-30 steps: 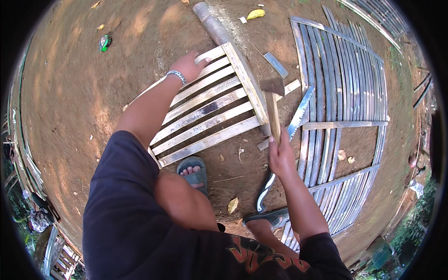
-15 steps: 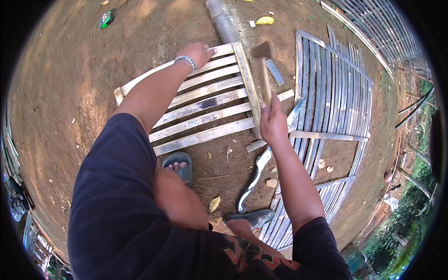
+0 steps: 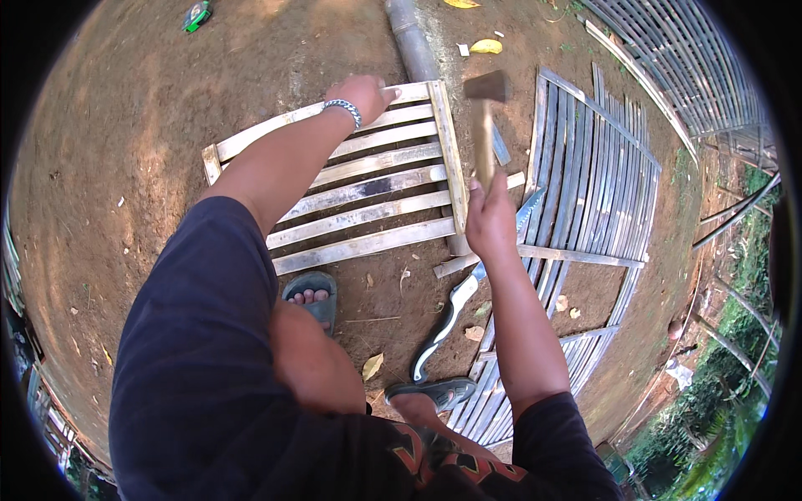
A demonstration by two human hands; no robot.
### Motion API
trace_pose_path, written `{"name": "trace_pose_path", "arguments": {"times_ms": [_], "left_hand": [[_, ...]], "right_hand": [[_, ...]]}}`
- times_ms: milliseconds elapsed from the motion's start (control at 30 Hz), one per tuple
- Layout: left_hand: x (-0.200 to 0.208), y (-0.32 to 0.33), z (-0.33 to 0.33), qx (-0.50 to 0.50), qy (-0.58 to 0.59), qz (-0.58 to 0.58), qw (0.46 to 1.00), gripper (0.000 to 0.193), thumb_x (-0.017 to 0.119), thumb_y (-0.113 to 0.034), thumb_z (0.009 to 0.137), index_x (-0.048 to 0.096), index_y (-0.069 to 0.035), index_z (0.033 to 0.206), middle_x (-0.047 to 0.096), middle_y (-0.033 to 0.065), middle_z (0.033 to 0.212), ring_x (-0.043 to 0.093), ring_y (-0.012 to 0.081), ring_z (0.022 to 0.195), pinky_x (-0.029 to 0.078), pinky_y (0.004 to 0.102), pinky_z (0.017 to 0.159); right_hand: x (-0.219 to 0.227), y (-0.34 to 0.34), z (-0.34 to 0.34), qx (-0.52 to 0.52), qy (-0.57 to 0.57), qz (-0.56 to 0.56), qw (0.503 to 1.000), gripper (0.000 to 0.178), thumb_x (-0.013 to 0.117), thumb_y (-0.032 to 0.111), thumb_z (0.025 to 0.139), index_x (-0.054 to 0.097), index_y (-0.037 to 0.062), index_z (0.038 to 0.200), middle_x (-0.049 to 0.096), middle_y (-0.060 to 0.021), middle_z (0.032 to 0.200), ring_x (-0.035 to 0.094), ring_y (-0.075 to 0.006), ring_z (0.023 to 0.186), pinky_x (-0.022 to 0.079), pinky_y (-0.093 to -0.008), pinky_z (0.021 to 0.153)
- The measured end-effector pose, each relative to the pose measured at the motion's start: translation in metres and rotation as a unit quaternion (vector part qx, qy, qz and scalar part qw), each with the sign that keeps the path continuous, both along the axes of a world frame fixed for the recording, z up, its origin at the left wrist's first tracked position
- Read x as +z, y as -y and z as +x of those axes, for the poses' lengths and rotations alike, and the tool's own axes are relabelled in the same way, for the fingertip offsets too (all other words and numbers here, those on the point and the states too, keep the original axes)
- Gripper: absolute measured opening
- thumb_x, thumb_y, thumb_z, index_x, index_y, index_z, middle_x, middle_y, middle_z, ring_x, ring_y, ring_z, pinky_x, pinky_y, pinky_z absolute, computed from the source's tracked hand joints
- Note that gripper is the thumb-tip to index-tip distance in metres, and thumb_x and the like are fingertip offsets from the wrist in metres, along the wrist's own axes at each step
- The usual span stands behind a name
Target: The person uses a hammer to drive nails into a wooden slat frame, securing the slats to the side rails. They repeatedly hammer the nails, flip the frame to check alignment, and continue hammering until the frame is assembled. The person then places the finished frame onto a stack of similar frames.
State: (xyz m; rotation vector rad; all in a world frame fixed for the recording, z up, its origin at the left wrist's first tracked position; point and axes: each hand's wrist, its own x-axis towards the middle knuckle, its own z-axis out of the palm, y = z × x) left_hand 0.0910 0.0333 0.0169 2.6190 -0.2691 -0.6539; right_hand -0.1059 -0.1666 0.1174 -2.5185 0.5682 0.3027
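Observation:
A slatted bamboo panel (image 3: 368, 213) lies on the ground before me, its far right corner resting over a dark bamboo pole (image 3: 411, 50). My left hand (image 3: 361, 94), with a chain bracelet on the wrist, is at the panel's farthest slat, near the right crosspiece. Its fingers are curled together, and whatever they pinch is too small to tell. In my right hand (image 3: 491, 219) is the wooden handle of a hatchet (image 3: 484, 138). The dark head is raised, to the right of the crosspiece. A folding saw (image 3: 443, 326) with a white and black handle lies beneath my right forearm.
A larger grey slatted panel (image 3: 576, 167) spreads on the right, with another slatted panel (image 3: 677, 58) beyond it. A green tape measure (image 3: 197, 15) lies far left. Yellow leaves (image 3: 485, 46) dot the dirt. My sandalled feet (image 3: 313, 301) stand close to the near slat.
The hatchet has turned more upright, its head swinging slightly right. My left hand stays at the far slat. The whole view has shifted a little.

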Motion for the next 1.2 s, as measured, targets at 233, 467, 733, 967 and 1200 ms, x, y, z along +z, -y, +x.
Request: {"name": "trace_pose_path", "arguments": {"times_ms": [233,467,733,967,1200], "left_hand": [[0.003,0.004,0.008,-0.019,-0.031,-0.006,0.999,0.055,0.048,-0.053,0.101,0.068,-0.008,0.127,0.067,0.0173,0.132,0.062,0.0347,0.124,0.049,0.0498,0.104],[-0.001,0.006,0.000,0.009,0.002,-0.037,0.999,0.053,0.055,-0.048,0.100,0.063,-0.005,0.130,0.065,0.0199,0.130,0.060,0.0340,0.125,0.044,0.0496,0.107],[-0.008,0.017,-0.080,-0.299,0.211,-0.081,0.927,0.077,0.061,-0.056,0.093,0.044,-0.005,0.147,0.040,0.0162,0.154,0.033,0.0313,0.147,0.020,0.0560,0.123],[-0.010,0.020,-0.084,-0.364,0.212,-0.012,0.907,0.092,0.054,-0.066,0.093,0.027,-0.010,0.160,0.025,0.0088,0.167,0.023,0.0291,0.154,0.013,0.0616,0.124],[-0.010,0.020,-0.088,-0.367,0.226,-0.007,0.902,0.087,0.047,-0.065,0.097,0.026,-0.009,0.161,0.025,0.0082,0.168,0.023,0.0289,0.154,0.009,0.0616,0.125]], "right_hand": [[-0.023,-0.002,-0.015,-0.015,-0.014,-0.044,0.999,0.031,0.053,0.024,0.104,0.044,-0.0015,0.120,0.067,-0.0313,0.092,0.069,-0.0471,0.083,0.054,-0.0558,0.074],[-0.023,0.018,-0.003,0.034,-0.017,-0.029,0.999,0.033,0.053,0.021,0.102,0.045,-0.0014,0.125,0.066,-0.0365,0.097,0.063,-0.0558,0.096,0.050,-0.0594,0.083],[-0.025,0.030,-0.025,0.016,-0.012,-0.028,0.999,0.038,0.052,0.023,0.103,0.046,0.0017,0.134,0.067,-0.0367,0.099,0.064,-0.0560,0.094,0.050,-0.0599,0.081],[-0.030,0.040,-0.017,0.108,0.001,-0.088,0.990,0.048,0.053,0.023,0.102,0.042,0.0086,0.146,0.069,-0.0306,0.102,0.068,-0.0488,0.089,0.054,-0.0580,0.078],[-0.019,0.055,0.000,0.229,0.049,-0.149,0.961,0.052,0.057,0.020,0.098,0.043,0.0164,0.148,0.069,-0.0229,0.105,0.070,-0.0431,0.085,0.057,-0.0521,0.071]]}}
